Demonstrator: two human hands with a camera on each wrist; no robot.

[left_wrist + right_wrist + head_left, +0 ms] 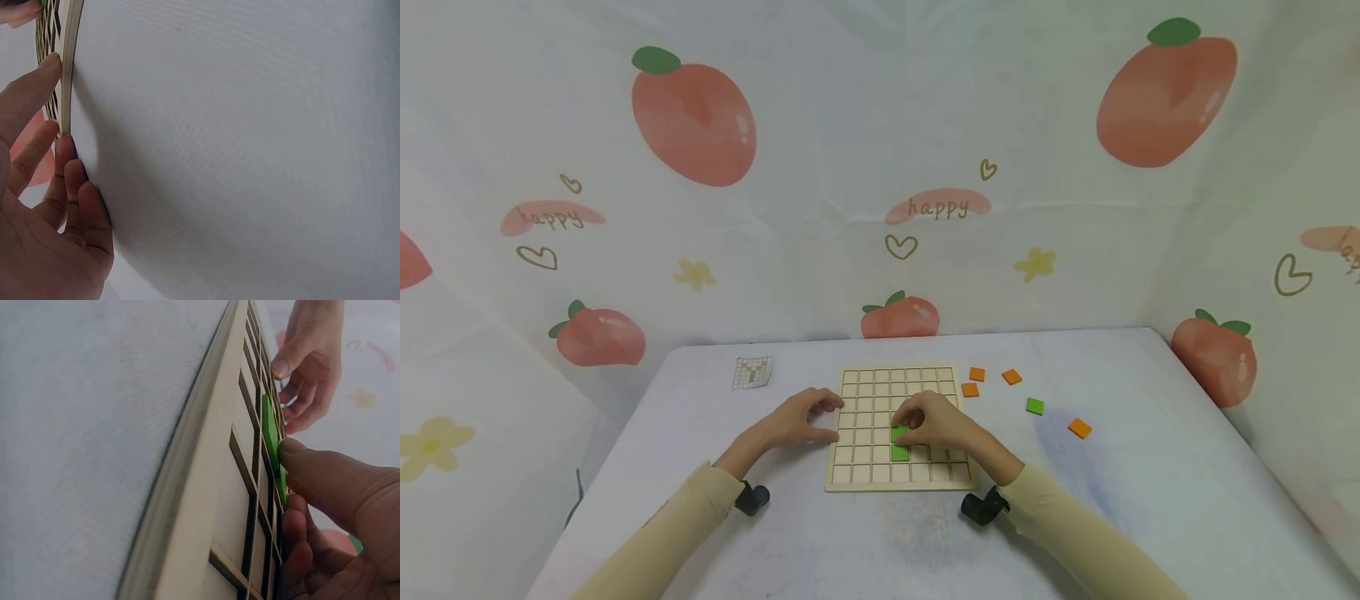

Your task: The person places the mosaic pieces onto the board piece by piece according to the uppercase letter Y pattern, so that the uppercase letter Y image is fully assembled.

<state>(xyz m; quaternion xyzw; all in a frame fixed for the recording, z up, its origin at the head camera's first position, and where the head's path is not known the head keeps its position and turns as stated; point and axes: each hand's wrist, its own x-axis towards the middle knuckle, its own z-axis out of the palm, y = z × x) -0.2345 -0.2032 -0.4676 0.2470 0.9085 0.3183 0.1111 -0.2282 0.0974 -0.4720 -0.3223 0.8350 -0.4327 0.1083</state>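
A wooden grid board (857, 475) lies on the table with a green square tile (899, 453) set in one of its cells. Directly behind that tile, my right hand (936, 421) pinches a second green tile (897, 432) between thumb and fingers; the right wrist view shows its edge (283, 484) low over the grid, close against the first tile. My left hand (801, 419) touches the board's left edge, thumb and fingers spread along it. In the left wrist view its fingertips (50, 61) rest at the wooden rim (67, 94).
Right of the board lie several orange tiles (1012, 377) and a loose green tile (1035, 406). At the back left is a small card (752, 372) printed with a coloured grid pattern. A fruit-print curtain (820, 167) hangs behind the white table (895, 542).
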